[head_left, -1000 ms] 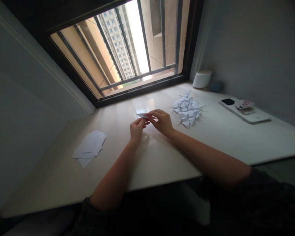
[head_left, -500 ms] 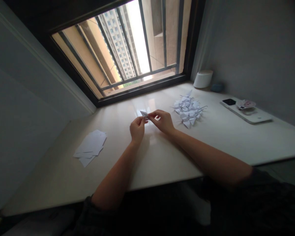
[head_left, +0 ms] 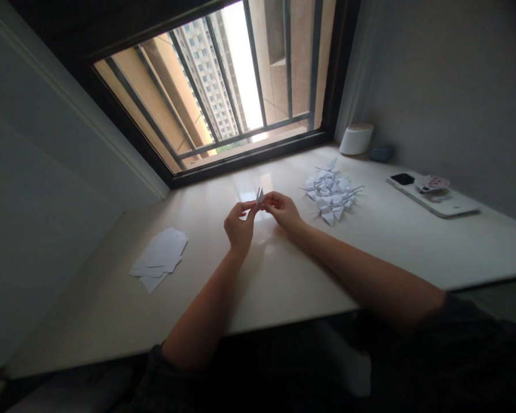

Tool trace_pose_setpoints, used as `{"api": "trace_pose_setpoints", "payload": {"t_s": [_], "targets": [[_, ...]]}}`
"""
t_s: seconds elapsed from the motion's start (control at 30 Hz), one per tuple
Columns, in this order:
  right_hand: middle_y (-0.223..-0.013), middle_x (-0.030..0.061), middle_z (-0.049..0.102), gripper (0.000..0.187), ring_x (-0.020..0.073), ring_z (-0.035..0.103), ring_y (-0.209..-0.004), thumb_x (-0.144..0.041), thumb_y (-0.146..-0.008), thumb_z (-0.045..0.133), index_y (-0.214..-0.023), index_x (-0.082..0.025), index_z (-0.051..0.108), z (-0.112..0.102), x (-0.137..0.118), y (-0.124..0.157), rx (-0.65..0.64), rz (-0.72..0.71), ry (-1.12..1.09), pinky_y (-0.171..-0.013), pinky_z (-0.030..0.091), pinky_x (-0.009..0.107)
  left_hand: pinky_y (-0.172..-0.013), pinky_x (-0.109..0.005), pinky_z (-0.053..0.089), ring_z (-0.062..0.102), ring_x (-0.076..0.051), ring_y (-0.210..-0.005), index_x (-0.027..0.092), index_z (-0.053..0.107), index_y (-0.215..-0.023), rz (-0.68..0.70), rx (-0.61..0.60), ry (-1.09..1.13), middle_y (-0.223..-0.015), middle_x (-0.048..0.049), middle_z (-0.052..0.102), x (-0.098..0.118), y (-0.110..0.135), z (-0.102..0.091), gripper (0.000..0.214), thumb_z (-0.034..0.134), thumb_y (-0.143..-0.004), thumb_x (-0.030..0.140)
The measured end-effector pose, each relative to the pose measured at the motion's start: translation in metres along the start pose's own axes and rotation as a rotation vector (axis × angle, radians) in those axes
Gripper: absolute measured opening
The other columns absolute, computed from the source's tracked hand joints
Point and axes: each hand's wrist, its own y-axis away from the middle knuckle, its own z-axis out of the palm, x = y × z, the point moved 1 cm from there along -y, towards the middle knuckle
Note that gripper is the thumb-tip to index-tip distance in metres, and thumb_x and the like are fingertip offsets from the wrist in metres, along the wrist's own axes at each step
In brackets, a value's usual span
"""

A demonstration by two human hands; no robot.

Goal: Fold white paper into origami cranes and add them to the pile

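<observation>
Between my two hands is a small piece of folded white paper [head_left: 260,196], its narrow points standing up above my fingertips. My left hand [head_left: 239,225] pinches it from the left with thumb and fingers. From the right, my right hand [head_left: 285,210] also grips it, fingers bent. My fingers cover the paper's lower part. To the right of my hands lies a pile of folded white paper cranes [head_left: 332,192]. A stack of flat white paper sheets [head_left: 161,252] rests on the left of the white table [head_left: 279,287].
A white phone [head_left: 438,199] with a round grip on its back lies at the right. A white cup-like container [head_left: 356,139] and a small dark blue object [head_left: 381,153] stand by the wall. A barred window [head_left: 223,86] is behind the table.
The folded paper has turned from pointing up and left to standing upright, with two points showing. My left-hand fingers have shifted their hold; the pile and the sheets are unmoved.
</observation>
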Motion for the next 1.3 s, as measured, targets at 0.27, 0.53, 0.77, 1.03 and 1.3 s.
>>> {"api": "trace_pose_setpoints", "payload": {"t_s": [0.27,0.53,0.77,1.03,1.3], "targets": [[-0.083,0.0014,0.070,0.033,0.0138,0.063,-0.076,-0.046,-0.067,0.073,-0.084,-0.020,0.062,-0.001,0.002,-0.001,-0.159,0.214,-0.248,-0.068,0.047,0.026,-0.079,-0.031,0.046,0.066,-0.018,-0.090,0.024,0.068,-0.079,0.217,0.075,-0.190,-0.093,-0.0011,0.073,0.007,0.002,-0.001,0.014,0.070,-0.077,0.037],[-0.077,0.0002,0.069,0.032,0.0132,0.063,-0.073,-0.044,-0.065,0.076,-0.083,-0.020,0.065,-0.001,-0.002,0.000,-0.135,0.267,-0.283,-0.066,0.045,0.025,-0.075,-0.029,0.047,0.065,-0.017,-0.084,0.021,0.070,-0.081,0.234,0.093,-0.172,-0.084,-0.0021,0.072,0.006,-0.003,-0.004,0.016,0.068,-0.078,0.038],[-0.068,0.0020,0.068,0.037,0.0139,0.062,-0.066,-0.048,-0.059,0.077,-0.078,-0.018,0.065,-0.001,-0.006,0.000,-0.053,0.281,-0.192,-0.061,0.042,0.026,-0.066,-0.026,0.047,0.064,-0.015,-0.072,0.019,0.067,-0.081,0.026,0.039,0.053,-0.077,-0.0028,0.069,-0.009,-0.008,0.000,0.023,0.069,-0.076,0.041],[-0.071,0.0038,0.070,0.040,0.0132,0.060,-0.062,-0.052,-0.059,0.076,-0.078,-0.018,0.067,-0.001,-0.008,0.000,-0.054,0.256,-0.114,-0.060,0.044,0.027,-0.069,-0.028,0.046,0.066,-0.018,-0.077,0.018,0.068,-0.105,-0.194,-0.055,0.256,-0.083,-0.0066,0.073,-0.018,-0.012,0.001,0.042,0.073,-0.070,0.041],[-0.073,0.0055,0.072,0.038,0.0165,0.063,-0.068,-0.050,-0.060,0.076,-0.079,-0.018,0.071,0.001,-0.009,0.003,0.010,0.199,-0.058,-0.066,0.049,0.030,-0.070,-0.029,0.043,0.066,-0.019,-0.081,0.018,0.073,-0.087,-0.345,-0.072,0.227,-0.087,-0.0077,0.073,-0.022,-0.011,0.002,0.029,0.071,-0.070,0.041]]}}
